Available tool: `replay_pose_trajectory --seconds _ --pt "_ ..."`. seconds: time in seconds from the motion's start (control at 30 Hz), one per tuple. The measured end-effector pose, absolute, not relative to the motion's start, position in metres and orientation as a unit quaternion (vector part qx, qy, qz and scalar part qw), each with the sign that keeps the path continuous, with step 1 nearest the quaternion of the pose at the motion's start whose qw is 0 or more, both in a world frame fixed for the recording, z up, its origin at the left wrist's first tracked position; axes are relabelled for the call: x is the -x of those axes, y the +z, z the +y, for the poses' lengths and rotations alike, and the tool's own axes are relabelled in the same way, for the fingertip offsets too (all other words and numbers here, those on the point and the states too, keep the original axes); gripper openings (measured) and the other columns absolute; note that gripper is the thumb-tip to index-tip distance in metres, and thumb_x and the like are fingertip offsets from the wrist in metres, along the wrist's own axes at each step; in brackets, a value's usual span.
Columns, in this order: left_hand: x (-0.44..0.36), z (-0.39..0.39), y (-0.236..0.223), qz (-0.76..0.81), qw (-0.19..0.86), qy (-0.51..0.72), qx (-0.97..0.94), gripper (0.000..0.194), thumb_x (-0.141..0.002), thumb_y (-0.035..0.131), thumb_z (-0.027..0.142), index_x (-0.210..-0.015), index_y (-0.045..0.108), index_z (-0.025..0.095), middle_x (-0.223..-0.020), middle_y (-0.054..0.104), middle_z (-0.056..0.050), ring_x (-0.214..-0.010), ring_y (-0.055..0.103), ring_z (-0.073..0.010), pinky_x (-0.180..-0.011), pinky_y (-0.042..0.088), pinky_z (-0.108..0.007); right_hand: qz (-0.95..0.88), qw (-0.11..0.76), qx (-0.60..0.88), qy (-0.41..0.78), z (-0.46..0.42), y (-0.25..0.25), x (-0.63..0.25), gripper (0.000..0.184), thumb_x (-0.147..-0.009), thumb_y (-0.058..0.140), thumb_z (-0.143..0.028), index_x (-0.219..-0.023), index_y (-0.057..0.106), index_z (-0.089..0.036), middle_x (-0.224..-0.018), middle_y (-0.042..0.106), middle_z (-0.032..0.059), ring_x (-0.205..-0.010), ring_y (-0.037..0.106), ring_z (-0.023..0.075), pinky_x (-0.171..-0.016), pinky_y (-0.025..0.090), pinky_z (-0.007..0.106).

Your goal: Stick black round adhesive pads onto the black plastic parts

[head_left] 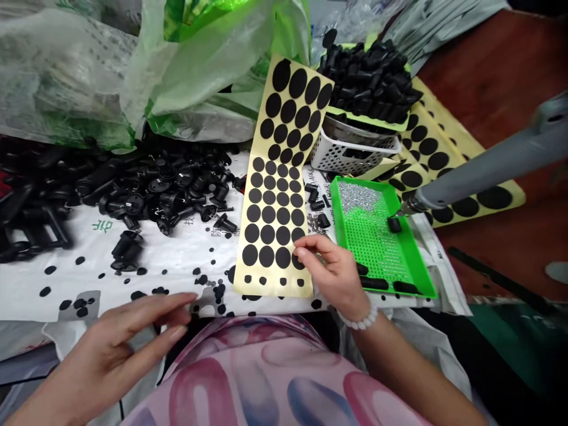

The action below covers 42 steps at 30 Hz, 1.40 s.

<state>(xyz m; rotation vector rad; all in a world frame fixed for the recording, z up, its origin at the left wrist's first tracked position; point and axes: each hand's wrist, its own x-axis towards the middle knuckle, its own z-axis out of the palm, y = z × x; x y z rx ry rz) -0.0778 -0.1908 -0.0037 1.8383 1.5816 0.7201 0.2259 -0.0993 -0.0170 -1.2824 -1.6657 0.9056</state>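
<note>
My right hand (333, 269) rests at the lower right edge of a pale yellow sheet (284, 177) covered with round black pads; thumb and forefinger pinch at that edge, on a pad or the sheet, I cannot make out which. My left hand (122, 343) hovers low at the front left, fingers stretched out and apart, holding nothing. A white bead bracelet sits on my right wrist.
A green tray (410, 269) of small silver screws lies right of the sheet, a grey tool (483, 168) reaching over it. A heap of black plastic parts (133, 189) lies left. Behind stand a white basket (350, 154), a tray of black caps (370, 77) and plastic bags (146, 65).
</note>
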Motion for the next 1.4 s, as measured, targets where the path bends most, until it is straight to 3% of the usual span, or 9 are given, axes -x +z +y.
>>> replay_pose_trajectory --seconds 0.1,0.2,0.33,0.43,0.8,1.0,1.17,1.3,1.4 --pt "0.047 -0.147 -0.002 0.499 0.208 0.273 -0.796 0.037 -0.085 0.06 0.027 -0.122 0.058 0.032 -0.1 0.072 -0.001 -0.088 0.067 -0.0198 -0.075 0.055 -0.03 -0.755 0.364 0.476 0.266 -0.094 -0.018 -0.207 0.014 -0.088 0.053 -0.019 -0.089 0.066 -0.018 -0.085 0.065 0.005 -0.08 0.061 0.0167 -0.073 0.047 0.03" --pt "0.028 -0.117 -0.019 0.456 0.118 0.259 -0.843 0.041 -0.086 0.058 0.025 -0.127 0.053 0.021 -0.118 0.066 -0.01 -0.113 0.057 -0.0268 -0.097 0.045 -0.043 -0.821 0.275 0.477 0.149 -0.089 -0.021 -0.183 0.017 -0.089 0.052 -0.021 -0.093 0.068 -0.017 -0.087 0.065 0.0067 -0.08 0.058 0.0192 -0.075 0.043 0.034" --pt "0.02 -0.108 -0.038 0.447 0.111 0.205 -0.863 0.057 -0.087 0.054 0.026 -0.139 0.035 0.009 -0.131 0.056 -0.018 -0.126 0.045 -0.0309 -0.102 0.039 -0.049 -0.863 0.161 0.479 0.021 -0.087 -0.03 -0.164 0.018 -0.089 0.053 -0.025 -0.092 0.068 -0.016 -0.084 0.062 0.0077 -0.076 0.054 0.0218 -0.072 0.037 0.036" --pt "0.02 -0.11 -0.043 0.453 0.122 0.197 -0.861 0.058 -0.088 0.053 0.026 -0.139 0.032 0.007 -0.133 0.054 -0.019 -0.127 0.043 -0.0298 -0.105 0.035 -0.049 -0.871 0.14 0.47 -0.02 -0.088 -0.035 -0.161 0.017 -0.089 0.051 -0.02 -0.091 0.068 -0.016 -0.082 0.06 0.0068 -0.074 0.051 0.021 -0.072 0.033 0.036" --pt "0.02 -0.11 -0.047 0.461 0.123 0.195 -0.857 0.056 -0.089 0.051 0.028 -0.138 0.034 0.007 -0.132 0.056 -0.018 -0.128 0.042 -0.0294 -0.106 0.031 -0.049 -0.845 0.115 0.511 0.109 -0.073 -0.022 -0.157 0.015 -0.088 0.055 -0.021 -0.078 0.065 -0.018 -0.079 0.061 0.0031 -0.076 0.054 0.0174 -0.078 0.032 0.032" --pt "0.017 -0.112 -0.043 0.473 0.117 0.182 -0.854 0.055 -0.089 0.05 0.027 -0.137 0.036 0.006 -0.133 0.057 -0.016 -0.128 0.042 -0.0289 -0.107 0.03 -0.048 -0.877 0.143 0.457 -0.043 -0.086 -0.035 -0.156 0.021 -0.089 0.047 -0.014 -0.073 0.061 -0.016 -0.074 0.058 0.0057 -0.069 0.049 0.0192 -0.075 0.032 0.035" --pt "0.017 -0.113 -0.042 0.469 0.112 0.176 -0.858 0.053 -0.09 0.047 0.027 -0.137 0.037 0.005 -0.134 0.056 -0.016 -0.128 0.042 -0.0285 -0.108 0.028 -0.048 -0.883 0.143 0.441 -0.074 -0.102 -0.043 -0.161 0.02 -0.086 0.048 -0.009 -0.072 0.059 -0.016 -0.071 0.056 0.0051 -0.067 0.047 0.0193 -0.075 0.033 0.035" --pt "0.016 -0.113 -0.043 0.474 0.119 0.183 -0.853 0.053 -0.09 0.047 0.027 -0.137 0.038 0.005 -0.134 0.056 -0.016 -0.128 0.043 -0.0289 -0.108 0.028 -0.049 -0.888 0.138 0.438 -0.011 -0.11 -0.039 -0.168 0.019 -0.088 0.046 -0.01 -0.076 0.059 -0.016 -0.075 0.058 0.0055 -0.071 0.049 0.0195 -0.078 0.034 0.037" --pt "0.013 -0.116 -0.039 0.484 0.14 0.195 -0.841 0.052 -0.089 0.049 0.027 -0.136 0.041 0.006 -0.135 0.056 -0.015 -0.129 0.043 -0.029 -0.109 0.028 -0.05 -0.88 0.193 0.421 0.106 -0.116 -0.024 -0.182 0.019 -0.09 0.043 -0.01 -0.082 0.058 -0.017 -0.078 0.059 0.0046 -0.075 0.051 0.0191 -0.079 0.034 0.037"
